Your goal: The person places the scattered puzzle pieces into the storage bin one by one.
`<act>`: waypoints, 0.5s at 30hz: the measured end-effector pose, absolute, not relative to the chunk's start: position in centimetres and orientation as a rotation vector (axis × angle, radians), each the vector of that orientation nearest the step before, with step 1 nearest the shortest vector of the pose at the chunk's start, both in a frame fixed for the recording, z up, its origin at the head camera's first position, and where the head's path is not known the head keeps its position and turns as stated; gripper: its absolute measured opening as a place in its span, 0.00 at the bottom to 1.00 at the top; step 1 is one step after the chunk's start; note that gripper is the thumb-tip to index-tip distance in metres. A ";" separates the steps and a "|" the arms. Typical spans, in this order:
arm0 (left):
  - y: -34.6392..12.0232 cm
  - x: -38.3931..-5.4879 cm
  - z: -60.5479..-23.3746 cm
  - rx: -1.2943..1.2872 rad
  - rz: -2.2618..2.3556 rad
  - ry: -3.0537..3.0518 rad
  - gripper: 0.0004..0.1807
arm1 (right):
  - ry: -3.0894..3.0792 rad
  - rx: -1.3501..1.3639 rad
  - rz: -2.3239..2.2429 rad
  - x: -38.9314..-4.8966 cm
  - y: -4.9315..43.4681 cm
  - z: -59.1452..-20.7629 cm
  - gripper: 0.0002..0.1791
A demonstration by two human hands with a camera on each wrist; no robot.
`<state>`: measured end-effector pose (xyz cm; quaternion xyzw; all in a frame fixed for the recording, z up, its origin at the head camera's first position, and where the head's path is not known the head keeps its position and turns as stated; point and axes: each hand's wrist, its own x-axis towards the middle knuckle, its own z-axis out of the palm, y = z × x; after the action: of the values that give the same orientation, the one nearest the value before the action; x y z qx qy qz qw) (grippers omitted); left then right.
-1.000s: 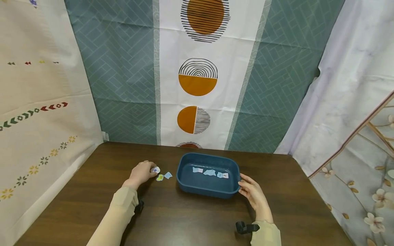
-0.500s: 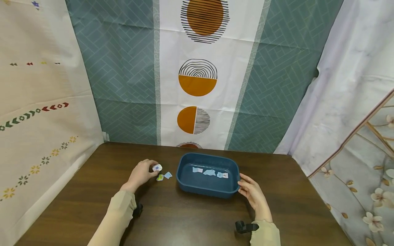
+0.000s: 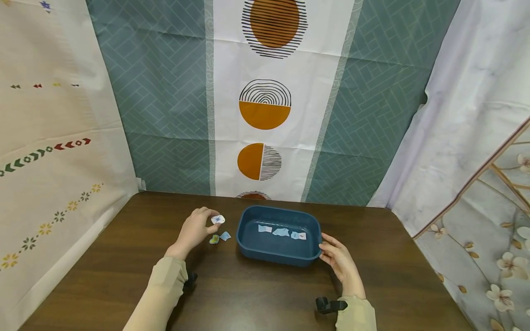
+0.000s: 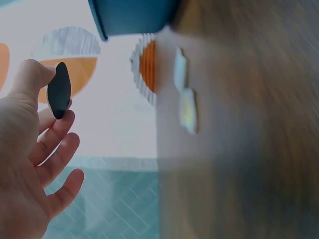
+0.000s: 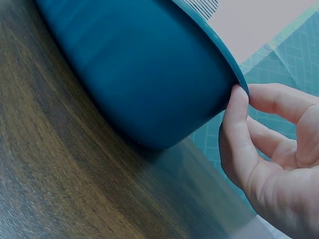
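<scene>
My left hand pinches a flat white piece with a blue star on it between thumb and fingers, above the table. In the left wrist view, the dark backing of that flat piece faces the camera, and the other fingers of the left hand are spread loosely. A yellow-green piece and a light blue piece lie on the table just beneath. My right hand grips the right rim of a dark blue plastic bin, thumb and index finger pinching the rim.
Inside the bin, a row of three flat light blue pieces lies across the floor, two of them partly pink. The brown wooden table ends at a patterned cloth backdrop. Curtains hang on both sides.
My left hand has lifted the white star piece and carried it right and away from me, towards the bin. The right hand and the bin have stayed in place.
</scene>
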<state>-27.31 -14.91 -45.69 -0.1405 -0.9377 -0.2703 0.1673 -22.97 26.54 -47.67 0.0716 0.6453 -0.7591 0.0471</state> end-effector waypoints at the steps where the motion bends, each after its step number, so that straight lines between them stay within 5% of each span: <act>1: -14.6 -27.3 -45.4 -0.402 -0.770 -2.661 0.17 | 1.970 0.219 -2.316 -23.0 26.5 -47.7 0.31; 15: -9.1 -27.7 -45.0 -0.492 -0.792 -2.641 0.18 | 1.974 0.206 -2.312 -23.1 26.6 -47.9 0.31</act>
<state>-27.73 -9.12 -44.99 -0.1731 -0.9293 -0.2786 0.1698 -23.06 26.62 -47.88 0.0675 0.6471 -0.7579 0.0474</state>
